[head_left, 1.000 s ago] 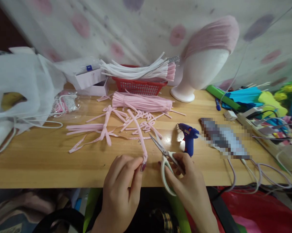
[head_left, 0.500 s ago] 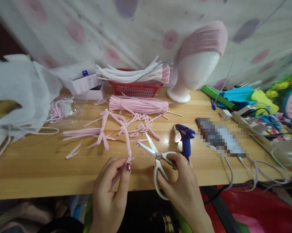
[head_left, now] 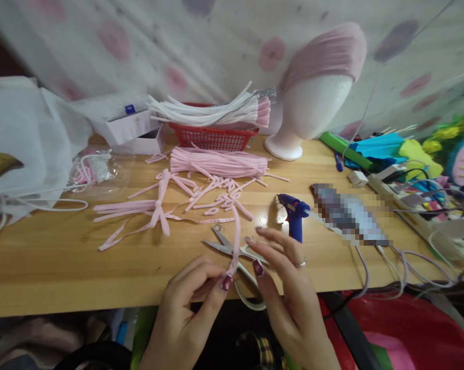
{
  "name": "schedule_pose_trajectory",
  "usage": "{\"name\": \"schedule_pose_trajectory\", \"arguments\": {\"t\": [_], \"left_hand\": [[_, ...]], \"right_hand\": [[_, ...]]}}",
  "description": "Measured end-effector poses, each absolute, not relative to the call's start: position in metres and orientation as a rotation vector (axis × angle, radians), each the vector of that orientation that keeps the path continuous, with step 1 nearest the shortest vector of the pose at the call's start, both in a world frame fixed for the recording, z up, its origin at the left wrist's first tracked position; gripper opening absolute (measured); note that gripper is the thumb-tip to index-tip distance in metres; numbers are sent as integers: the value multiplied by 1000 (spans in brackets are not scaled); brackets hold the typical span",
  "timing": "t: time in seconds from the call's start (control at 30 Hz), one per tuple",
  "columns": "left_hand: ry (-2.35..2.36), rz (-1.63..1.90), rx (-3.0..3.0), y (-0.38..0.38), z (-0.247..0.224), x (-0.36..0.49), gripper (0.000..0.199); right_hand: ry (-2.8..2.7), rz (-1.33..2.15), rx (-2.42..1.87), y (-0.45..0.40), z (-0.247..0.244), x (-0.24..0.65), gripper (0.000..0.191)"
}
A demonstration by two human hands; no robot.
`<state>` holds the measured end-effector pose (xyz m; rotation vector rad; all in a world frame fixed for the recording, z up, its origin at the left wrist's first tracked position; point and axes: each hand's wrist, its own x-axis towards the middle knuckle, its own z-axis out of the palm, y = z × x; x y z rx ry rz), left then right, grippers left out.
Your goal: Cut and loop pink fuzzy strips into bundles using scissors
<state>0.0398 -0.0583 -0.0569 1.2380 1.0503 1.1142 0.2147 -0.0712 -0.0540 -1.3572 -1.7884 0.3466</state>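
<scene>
Between thumb and fingers, my left hand [head_left: 195, 295] pinches the lower end of a pink pipe cleaner [head_left: 237, 234], which stands up from the grip. My right hand [head_left: 283, 288] is beside it with fingers apart and nothing in them. Scissors with pale handles [head_left: 226, 249] lie on the table with parted blades, partly behind the pipe cleaner and close to my right fingers. Farther back lie loose pink pipe cleaner pieces [head_left: 212, 192], some curled into small loops. A tied cross of pink pipe cleaners [head_left: 158, 205] rests to the left, by a pink measuring tape [head_left: 116, 239].
A blue glue gun [head_left: 293, 216] stands right of the scissors. Behind are a bundle of pink pipe cleaners [head_left: 218, 162], a red basket [head_left: 216, 139] and a white foam head [head_left: 312, 110]. Cables [head_left: 405, 272] and a power strip [head_left: 393, 198] occupy the right side; a white bag [head_left: 35, 133] is left.
My right hand has let go of the scissors, which now lie on the table. My left hand has moved right with the pipe cleaner, and the right fingers have spread.
</scene>
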Motion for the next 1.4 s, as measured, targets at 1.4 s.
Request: {"name": "schedule_pose_trajectory", "arguments": {"t": [1.4], "left_hand": [[302,931,628,-102,-39,44,19]], "right_hand": [[-954,1428,-1076,-76,-49,163,36]]}}
